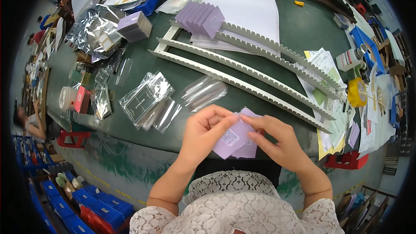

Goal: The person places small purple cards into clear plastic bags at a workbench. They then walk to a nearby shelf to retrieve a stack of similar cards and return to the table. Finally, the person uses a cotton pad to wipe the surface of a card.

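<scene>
My left hand (200, 133) and my right hand (279, 141) meet above the table's near edge, in front of my body. Between them are two overlapping purple cards with white printing. The front purple card (226, 144) is pinched by the left thumb and fingers at its top. My right thumb and index finger grip the rear purple card (246, 151) near its upper edge. Just beyond lie loose clear plastic sleeves (203, 93). Several purple cards (212, 21) lean in a row in the far end of a slotted metal rack (240, 87).
A purple-topped stack (134, 27) stands at the far left beside crumpled clear plastic (93, 28). Bagged dark cards (145, 99) lie left of my hands. White paper sheets (242, 0) extend beneath the rack. Yellow tape (356, 92) and a white bottle (348, 60) stand on the right.
</scene>
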